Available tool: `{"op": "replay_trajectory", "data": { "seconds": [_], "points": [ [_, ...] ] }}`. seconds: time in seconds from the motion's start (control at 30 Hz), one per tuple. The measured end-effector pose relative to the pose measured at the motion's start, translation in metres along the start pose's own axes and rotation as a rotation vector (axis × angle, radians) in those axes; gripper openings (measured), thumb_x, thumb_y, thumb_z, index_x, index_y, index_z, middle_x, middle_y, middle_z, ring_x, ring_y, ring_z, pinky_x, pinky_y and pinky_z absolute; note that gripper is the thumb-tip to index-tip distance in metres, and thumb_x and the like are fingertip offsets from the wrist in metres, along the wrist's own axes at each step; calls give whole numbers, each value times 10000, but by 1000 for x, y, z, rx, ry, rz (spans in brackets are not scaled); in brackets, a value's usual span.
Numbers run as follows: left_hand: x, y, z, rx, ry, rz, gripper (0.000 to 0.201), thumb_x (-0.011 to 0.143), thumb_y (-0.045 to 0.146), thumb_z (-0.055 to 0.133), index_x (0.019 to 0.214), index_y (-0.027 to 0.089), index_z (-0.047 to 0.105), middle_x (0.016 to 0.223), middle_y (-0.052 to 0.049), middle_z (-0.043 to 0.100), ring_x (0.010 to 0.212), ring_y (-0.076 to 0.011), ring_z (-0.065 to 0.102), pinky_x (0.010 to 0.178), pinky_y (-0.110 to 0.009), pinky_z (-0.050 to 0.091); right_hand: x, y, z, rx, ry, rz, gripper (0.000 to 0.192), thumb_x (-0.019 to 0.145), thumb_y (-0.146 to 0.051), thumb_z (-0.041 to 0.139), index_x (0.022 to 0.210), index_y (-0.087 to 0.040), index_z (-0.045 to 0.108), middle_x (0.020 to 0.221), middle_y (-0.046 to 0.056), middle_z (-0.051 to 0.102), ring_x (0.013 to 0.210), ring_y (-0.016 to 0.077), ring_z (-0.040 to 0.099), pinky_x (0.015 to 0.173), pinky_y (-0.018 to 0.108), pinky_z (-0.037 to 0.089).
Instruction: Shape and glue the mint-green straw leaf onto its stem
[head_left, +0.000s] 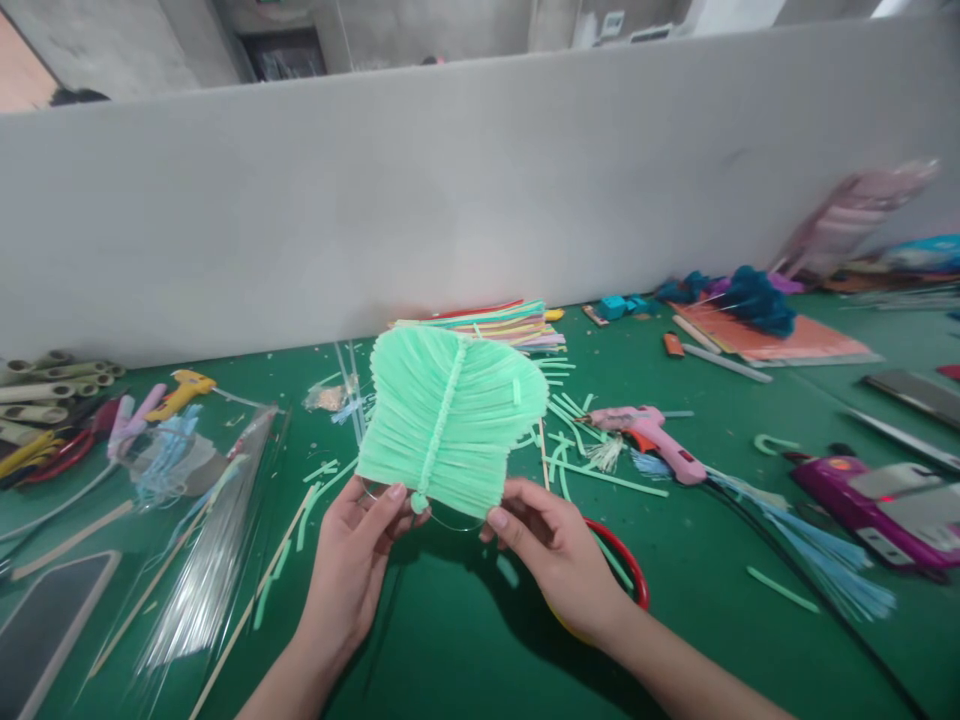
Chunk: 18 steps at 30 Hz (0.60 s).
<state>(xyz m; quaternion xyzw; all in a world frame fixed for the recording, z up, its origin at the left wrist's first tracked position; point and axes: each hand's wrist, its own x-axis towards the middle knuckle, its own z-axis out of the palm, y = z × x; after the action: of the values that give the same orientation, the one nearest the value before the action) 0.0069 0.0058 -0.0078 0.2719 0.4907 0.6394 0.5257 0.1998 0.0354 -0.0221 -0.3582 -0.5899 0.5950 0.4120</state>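
Note:
A mint-green leaf made of pipe cleaners [480, 420] is held up above the green table, its braided midrib running down the middle. My left hand [360, 540] pinches the leaf's lower left edge, close to the knob at the base of the midrib. At the lower right corner my right hand [555, 550] grips the edge between thumb and fingers. A thin wire loops out below the leaf between the hands. Partly behind my right wrist lie red-handled scissors [626, 560].
A pink glue gun [660, 440] lies to the right, near a purple power strip [885, 510]. Behind the leaf is a bundle of coloured pipe cleaners [517, 325]. A yellow glue gun [180, 393] and a phone [52, 630] are left. A grey partition [450, 200] bounds the back.

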Motion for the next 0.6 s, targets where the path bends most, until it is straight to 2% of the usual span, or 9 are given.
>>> {"op": "replay_trajectory", "data": {
  "seconds": [0.17,0.37,0.47,0.6],
  "points": [
    [0,0,1,3,-5,0,211,765,243,797,927,175,680,788,18,703,679,-99,665,707,-248,603,0,0,1,108,9,3,176,924,-382,608,901,-208,625,778,1,620,730,141,597,674,266,466],
    [0,-1,0,5,4,4,207,767,238,794,928,179,678,769,31,688,646,-83,635,711,-251,598,1,1,1,87,9,7,184,926,-385,606,905,-203,628,770,2,619,725,141,590,677,269,462],
    [-1,0,0,11,-8,-7,262,773,246,789,1003,185,677,834,11,712,686,-105,657,708,-263,600,0,1,-1,67,7,4,185,932,-387,595,923,-206,630,789,6,622,728,144,593,682,275,467],
    [-1,-2,1,71,-29,-15,442,759,264,802,1166,191,646,947,-29,737,785,-152,689,711,-275,597,-1,1,1,3,-16,-3,186,937,-387,585,914,-209,631,791,10,626,747,154,595,700,284,468]
  ]
}}
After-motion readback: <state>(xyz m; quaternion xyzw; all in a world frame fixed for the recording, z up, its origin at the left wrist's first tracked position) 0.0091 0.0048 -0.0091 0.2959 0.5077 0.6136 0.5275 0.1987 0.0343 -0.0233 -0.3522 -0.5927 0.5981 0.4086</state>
